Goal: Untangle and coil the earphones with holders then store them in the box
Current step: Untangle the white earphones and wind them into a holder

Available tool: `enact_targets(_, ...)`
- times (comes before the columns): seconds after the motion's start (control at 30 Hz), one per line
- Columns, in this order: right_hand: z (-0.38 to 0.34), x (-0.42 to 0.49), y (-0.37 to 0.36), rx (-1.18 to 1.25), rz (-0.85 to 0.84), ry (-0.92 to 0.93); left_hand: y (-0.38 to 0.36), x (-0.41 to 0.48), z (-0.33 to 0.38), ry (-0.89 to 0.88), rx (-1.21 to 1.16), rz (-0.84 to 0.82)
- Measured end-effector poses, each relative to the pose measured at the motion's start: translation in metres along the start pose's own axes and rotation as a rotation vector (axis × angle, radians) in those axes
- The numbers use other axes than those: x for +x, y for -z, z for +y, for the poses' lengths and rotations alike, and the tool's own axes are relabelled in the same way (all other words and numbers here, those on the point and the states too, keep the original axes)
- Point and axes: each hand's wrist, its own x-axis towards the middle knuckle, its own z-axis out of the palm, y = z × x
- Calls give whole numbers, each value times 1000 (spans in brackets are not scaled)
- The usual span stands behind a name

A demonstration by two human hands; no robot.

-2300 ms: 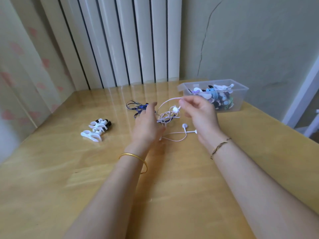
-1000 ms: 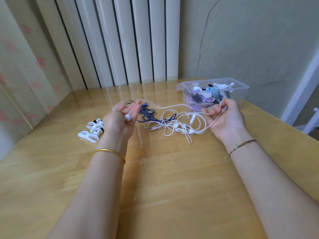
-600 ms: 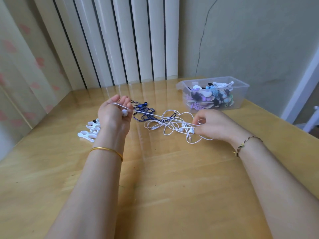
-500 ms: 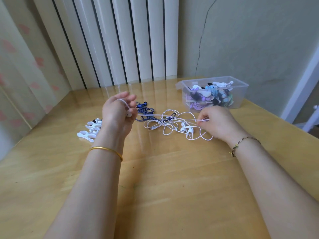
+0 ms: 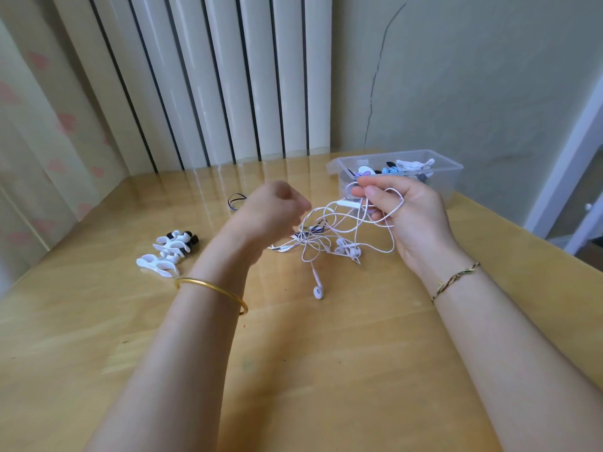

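A tangle of white earphones (image 5: 329,243) hangs from my right hand (image 5: 411,220) down onto the wooden table (image 5: 326,353). My right hand is raised, palm toward me, and its thumb and fingers pinch several cable loops and the inline remote (image 5: 350,203). One earbud (image 5: 318,290) lies on the table at the end of a loose strand. My left hand (image 5: 274,210) is motion-blurred with curled fingers beside the tangle's left end; whether it holds a cable is unclear. A dark blue earphone cable (image 5: 235,201) peeks out behind it.
A clear plastic box (image 5: 452,172) holding several coiled earphones stands at the back right, just behind my right hand. White and black holders (image 5: 168,254) lie in a small pile at the left. A white radiator and walls close off the table's far side.
My right hand has risen with cable loops toward the box. My left hand has swung right toward the tangle. One earbud now lies loose on the table.
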Motion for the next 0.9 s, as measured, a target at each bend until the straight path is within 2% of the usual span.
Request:
enact_targets(0.07, -1, -2, -4, 48, -35, 23, -3, 0, 3, -34, -154, 26)
enact_targets(0.17, -2, -4, -10, 82, -72, 55, -7, -3, 0, -66, -5, -89)
enact_targets(0.2, -2, -4, -11, 100, -87, 53, -8, -2, -2, -83, 25, -75)
enact_targets(0.27, -3, -4, -10, 86, -115, 27, -7, 0, -3, -117, -47, 57)
enact_targets(0.37, -5, -4, -2, -200, -199, -91, 0, 2, 0, -141, -258, 230)
enact_targets(0.43, -6, -6, 4, -335, -248, -209, 2, 0, 3, -152, -422, 229)
enact_targets(0.47, -7, -6, 5, -356, -214, -243, 2, -2, 4, -170, -440, 220)
enact_targets(0.57, -14, -6, 3, -303, -60, -136, -4, -4, 6, -244, -303, 188)
enact_targets(0.63, -17, -8, -3, -267, -138, -56, -8, -6, 8, -291, -261, 137)
enact_targets(0.7, -15, -12, -11, -366, -238, 34, -10, -8, 9, -328, -241, 98)
enact_targets(0.73, -12, -12, -13, -399, -233, 80, -10, -7, 8, -340, -213, 95)
enact_targets(0.8, -11, -9, -13, -262, -134, 95, -10, -2, 3, -347, -93, 121)
enact_targets(0.9, -17, -8, -11, 200, -66, -14, -11, 7, -12, -288, 91, 234)
